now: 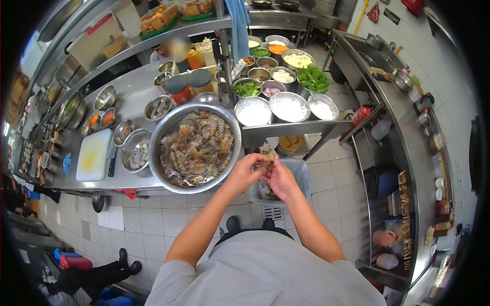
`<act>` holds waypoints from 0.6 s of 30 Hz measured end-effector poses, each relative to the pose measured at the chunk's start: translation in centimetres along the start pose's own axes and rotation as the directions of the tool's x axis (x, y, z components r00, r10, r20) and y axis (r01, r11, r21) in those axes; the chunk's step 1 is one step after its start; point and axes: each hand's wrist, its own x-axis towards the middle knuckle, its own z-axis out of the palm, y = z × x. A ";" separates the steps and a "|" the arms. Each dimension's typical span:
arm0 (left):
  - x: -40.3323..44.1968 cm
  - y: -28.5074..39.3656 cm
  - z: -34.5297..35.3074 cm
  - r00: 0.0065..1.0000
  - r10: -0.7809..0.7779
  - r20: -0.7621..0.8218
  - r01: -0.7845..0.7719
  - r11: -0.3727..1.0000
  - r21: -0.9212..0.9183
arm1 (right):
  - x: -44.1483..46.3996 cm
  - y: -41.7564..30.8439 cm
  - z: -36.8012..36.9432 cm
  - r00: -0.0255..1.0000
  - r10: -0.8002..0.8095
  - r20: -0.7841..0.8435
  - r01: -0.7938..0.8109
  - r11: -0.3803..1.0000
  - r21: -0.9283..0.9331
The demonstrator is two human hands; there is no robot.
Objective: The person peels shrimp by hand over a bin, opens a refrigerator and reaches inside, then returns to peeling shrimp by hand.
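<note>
The left hand [247,171] and right hand [280,178] pinched an apparent prawn [266,161] in their fingers above the plastic-lined bin [305,178], presumably to avoid mess, with the steel bowl [195,190] of prawns [196,140] handy on the counter [135,84].

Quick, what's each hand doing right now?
Left hand: closed, pinching apparently a small brownish shrimp.
Right hand: half-curled, at the same shrimp; grip unclear.

L hand [245,172] nr R hand [281,178]
</note>
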 end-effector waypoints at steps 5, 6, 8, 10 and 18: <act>1.1 -2.4 4.0 0.942 0.247 0.226 -0.333 0.758 0.561 | -0.2 -1.1 -2.7 0.979 -0.153 -0.131 0.156 0.988 0.014; 1.1 -2.8 4.6 0.939 0.254 0.233 -0.344 0.739 0.580 | -0.2 -1.1 -3.4 0.965 -0.179 -0.192 0.174 0.984 -0.044; 1.1 -3.8 5.0 0.928 0.306 0.213 -0.373 0.764 0.526 | -0.1 -1.3 -4.6 0.943 -0.212 -0.255 0.193 0.976 -0.097; 1.5 -4.6 5.2 0.919 0.352 0.179 -0.394 0.787 0.475 | -0.3 -1.8 -6.3 0.925 -0.290 -0.246 0.163 0.886 -0.434; 4.2 -6.1 5.3 0.940 0.330 0.086 -0.320 0.769 0.554 | 0.4 -2.6 -8.0 0.959 -0.282 0.035 0.171 0.471 -0.865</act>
